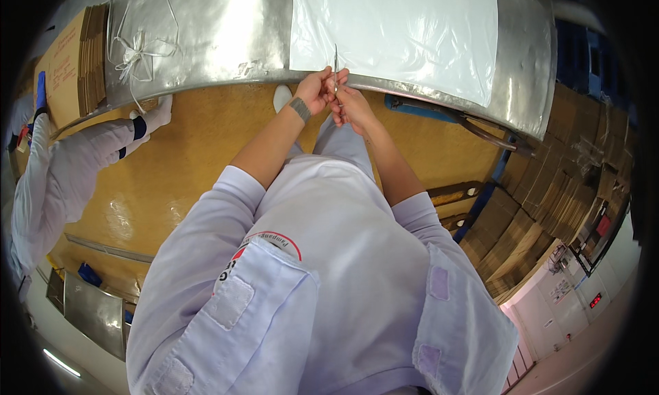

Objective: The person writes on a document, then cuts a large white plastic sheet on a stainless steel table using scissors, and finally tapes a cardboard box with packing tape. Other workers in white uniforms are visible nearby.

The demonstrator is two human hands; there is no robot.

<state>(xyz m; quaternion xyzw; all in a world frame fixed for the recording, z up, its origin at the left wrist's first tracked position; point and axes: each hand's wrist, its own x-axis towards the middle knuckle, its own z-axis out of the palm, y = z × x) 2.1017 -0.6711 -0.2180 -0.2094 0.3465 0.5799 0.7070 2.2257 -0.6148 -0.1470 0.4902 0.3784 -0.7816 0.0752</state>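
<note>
My two hands meet in front of me at the near edge of a metal table point(206, 48). A slim, pointed pair of scissors point(336, 57) stands between them, its tip toward the table. My right hand point(353, 109) is closed around the handle end, which its fingers mostly cover. From the other side my left hand point(314, 90), with a grey watch on the wrist, curls its fingers behind the blades and grips them. Just beyond the tip, a white plastic sheet point(398, 35) lies flat on the table and hangs a little over its near edge.
White string point(137, 55) lies tied in a bunch on the table's left. Flattened cardboard boxes point(93, 59) stand beyond it, touched by a co-worker's blue-gloved hand point(41, 89). More stacked cardboard point(542, 196) fills the right side. A blue-and-metal bar point(425, 108) sits under the table edge.
</note>
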